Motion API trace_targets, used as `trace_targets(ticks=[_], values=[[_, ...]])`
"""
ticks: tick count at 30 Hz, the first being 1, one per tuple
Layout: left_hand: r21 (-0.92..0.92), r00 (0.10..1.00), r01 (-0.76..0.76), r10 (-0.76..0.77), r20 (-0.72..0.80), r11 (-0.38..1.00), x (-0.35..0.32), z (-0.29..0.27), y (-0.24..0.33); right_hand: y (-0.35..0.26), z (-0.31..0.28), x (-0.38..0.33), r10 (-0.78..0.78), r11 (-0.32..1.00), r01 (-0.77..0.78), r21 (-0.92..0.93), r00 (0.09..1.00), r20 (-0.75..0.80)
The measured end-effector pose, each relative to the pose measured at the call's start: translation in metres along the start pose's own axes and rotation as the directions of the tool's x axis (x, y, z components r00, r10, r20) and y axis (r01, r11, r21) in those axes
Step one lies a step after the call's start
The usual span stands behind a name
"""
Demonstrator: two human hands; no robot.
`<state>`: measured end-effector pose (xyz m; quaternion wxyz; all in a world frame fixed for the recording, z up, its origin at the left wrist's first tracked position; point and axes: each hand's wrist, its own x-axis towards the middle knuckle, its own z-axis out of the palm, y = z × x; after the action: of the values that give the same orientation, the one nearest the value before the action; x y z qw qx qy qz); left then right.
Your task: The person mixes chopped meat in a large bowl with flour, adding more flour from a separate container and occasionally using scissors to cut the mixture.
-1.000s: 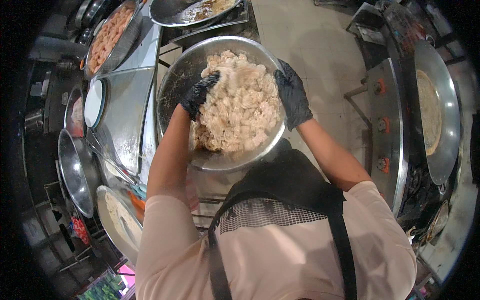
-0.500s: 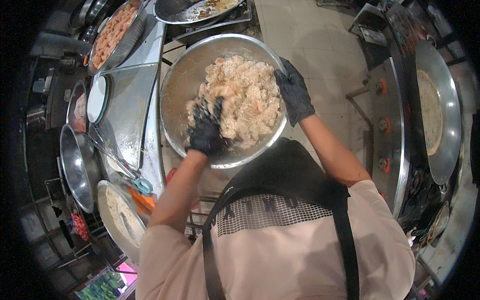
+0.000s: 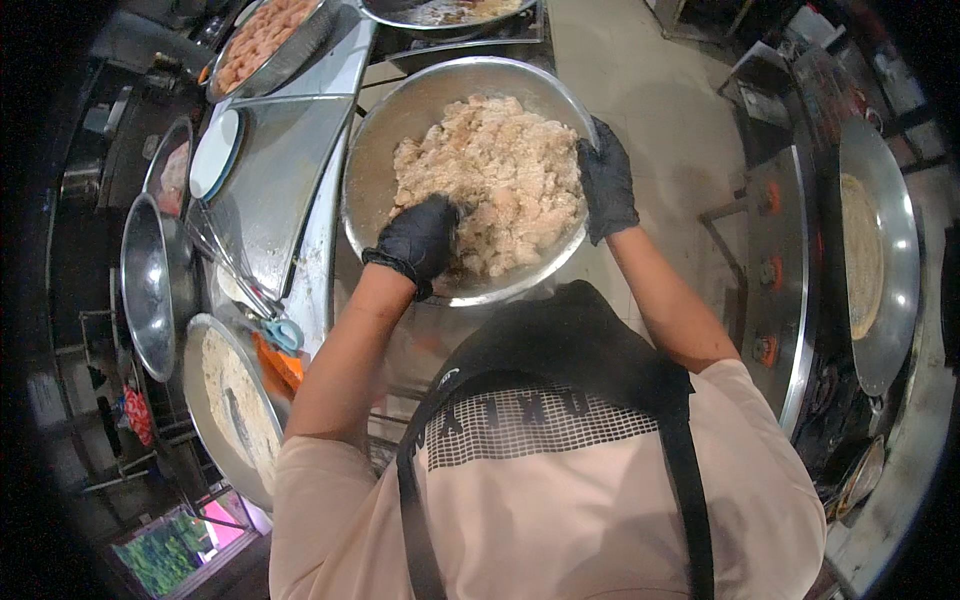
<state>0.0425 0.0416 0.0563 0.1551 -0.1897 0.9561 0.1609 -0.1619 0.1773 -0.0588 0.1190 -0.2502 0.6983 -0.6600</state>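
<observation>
A large steel mixing bowl (image 3: 372, 175) is held up before my body, filled with raw meat pieces (image 3: 510, 150) in a pale, crumbly coating. Wearing a black glove, my right hand (image 3: 608, 185) grips the bowl's right rim, fingers on the outside. My left hand (image 3: 415, 240), also black-gloved, is inside the bowl at its near left. Its fingers curl into the coated meat, and their tips are hidden among the pieces.
Left stands a table with a metal tray (image 3: 285, 150), white plates (image 3: 216, 155), a whisk (image 3: 230, 262) and blue-handled scissors (image 3: 283, 334). Nearby are a flour bowl (image 3: 215, 340), an empty steel bowl (image 3: 150, 290) and a pan of meat (image 3: 290, 75). A wok (image 3: 895, 260) is at right.
My left hand has gone from spread and blurred in the meat to curled in it. The coated pieces have shifted about. The whole view has moved slightly; my right hand keeps its rim grip.
</observation>
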Motion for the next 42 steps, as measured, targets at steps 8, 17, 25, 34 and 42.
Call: trace_targets(ticks=[8, 17, 25, 34, 42], values=[[0.138, 0.931, -0.084, 0.127, -0.342, 0.987, 0.005, 0.054, -0.010, -0.015, 0.006, -0.003, 0.047, 0.999, -0.047, 0.002, 0.996, 0.070], [-0.837, 0.582, -0.156, -0.636, -0.507, 0.525, -0.183, -0.017, -0.098, 0.000, -0.009, 0.002, 0.086, 0.988, -0.103, 0.117, 0.986, 0.141], [-0.885, 0.214, 0.463, -0.975, 0.060, 0.047, -0.354, 0.062, -0.229, -0.006, -0.003, -0.002, 0.065, 0.982, -0.091, 0.164, 0.986, 0.155], [-0.524, 0.143, 0.750, -0.872, -0.468, 0.404, -0.260, 0.074, -0.267, 0.002, -0.008, 0.005, 0.040, 0.997, -0.050, 0.066, 0.988, 0.147], [-0.881, 0.254, 0.223, -0.897, -0.361, 0.418, -0.326, 0.111, -0.295, 0.001, 0.001, 0.000, 0.041, 0.993, -0.054, 0.108, 0.992, 0.123]])
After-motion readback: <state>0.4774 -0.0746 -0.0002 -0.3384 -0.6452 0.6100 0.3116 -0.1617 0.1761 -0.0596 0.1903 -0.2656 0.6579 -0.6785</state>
